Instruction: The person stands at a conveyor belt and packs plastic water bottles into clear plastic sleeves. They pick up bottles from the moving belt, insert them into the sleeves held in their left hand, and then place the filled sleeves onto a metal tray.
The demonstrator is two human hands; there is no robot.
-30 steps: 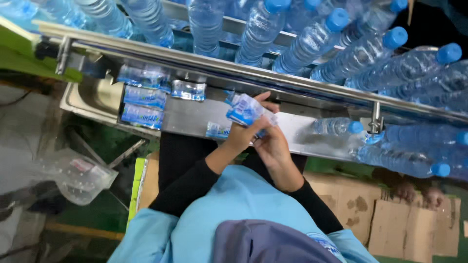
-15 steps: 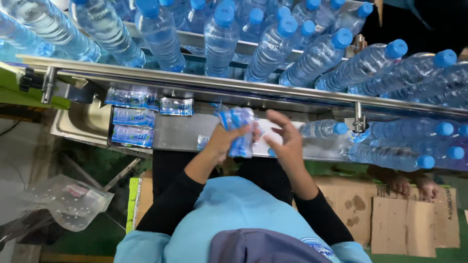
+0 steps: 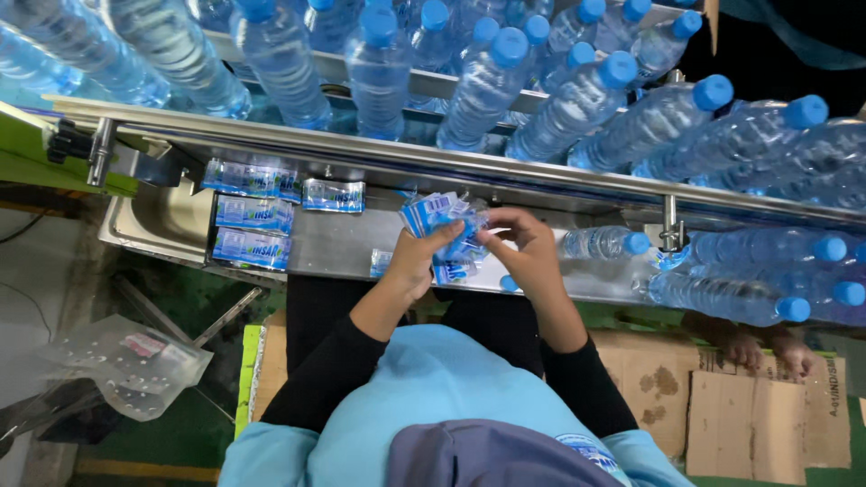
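My left hand (image 3: 417, 261) grips the label stack (image 3: 442, 230), my right hand (image 3: 528, 248) pinches one loose; bottles (image 3: 600, 242) beside wait unlabelled

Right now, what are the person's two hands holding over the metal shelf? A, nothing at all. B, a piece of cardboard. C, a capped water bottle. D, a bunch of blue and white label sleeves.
D: the left hand grips a fanned bunch of blue and white label sleeves while the right hand picks at them above the metal shelf; the bottles lie apart from both hands.
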